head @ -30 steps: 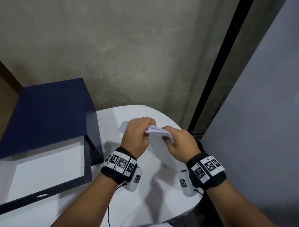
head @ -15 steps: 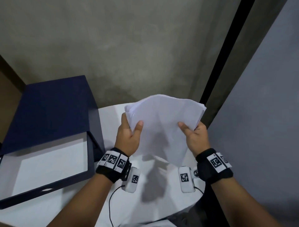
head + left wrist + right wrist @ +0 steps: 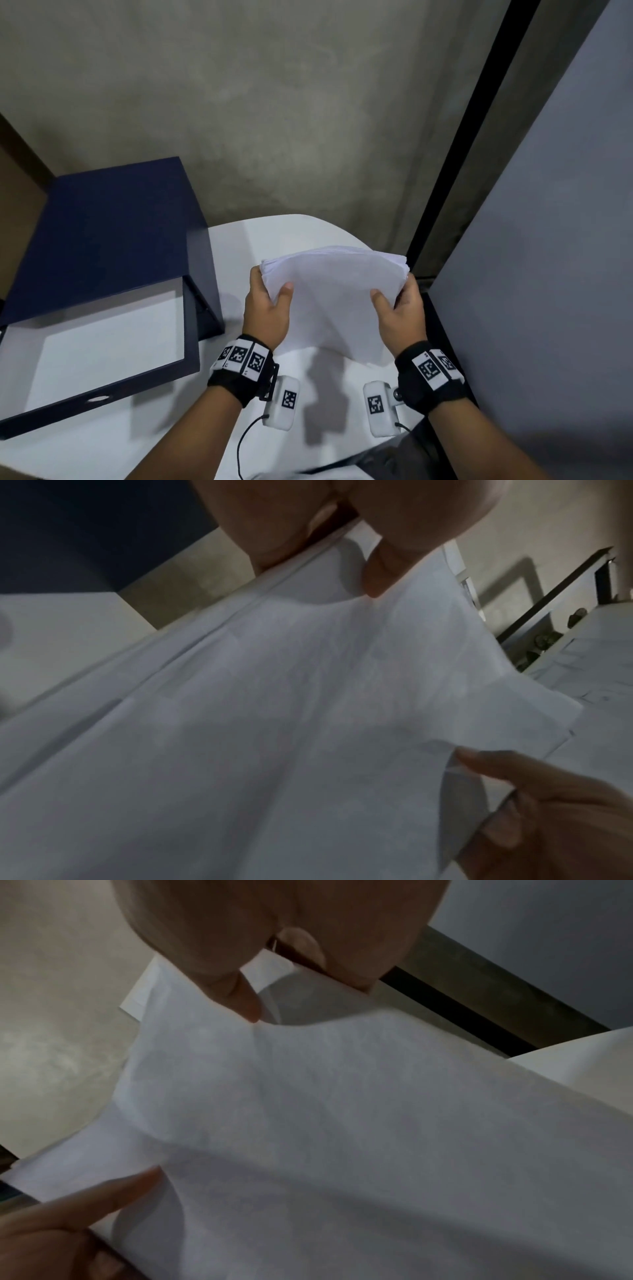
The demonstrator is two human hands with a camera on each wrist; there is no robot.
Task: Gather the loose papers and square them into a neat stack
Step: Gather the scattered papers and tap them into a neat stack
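A stack of white papers (image 3: 334,301) stands tilted above the white table (image 3: 239,431), its lower edge near the tabletop. My left hand (image 3: 270,305) grips the stack's left side, thumb on the front face. My right hand (image 3: 399,308) grips the right side the same way. In the left wrist view the papers (image 3: 274,723) fill the frame under my left hand's thumb (image 3: 380,572). The right wrist view shows the sheets (image 3: 342,1123) pinched under my right hand's thumb (image 3: 240,999). The upper edges of the sheets sit slightly fanned.
A dark blue box (image 3: 113,240) with its open tray (image 3: 102,342) stands on the table's left. A grey panel (image 3: 548,274) and a black post (image 3: 462,137) rise close on the right. A concrete wall lies behind. A cable (image 3: 246,442) hangs from my left wrist camera.
A second ago both hands held the papers bunched low over the table. They then raised and spread the stack upright, and it has since dropped a little toward the tabletop.
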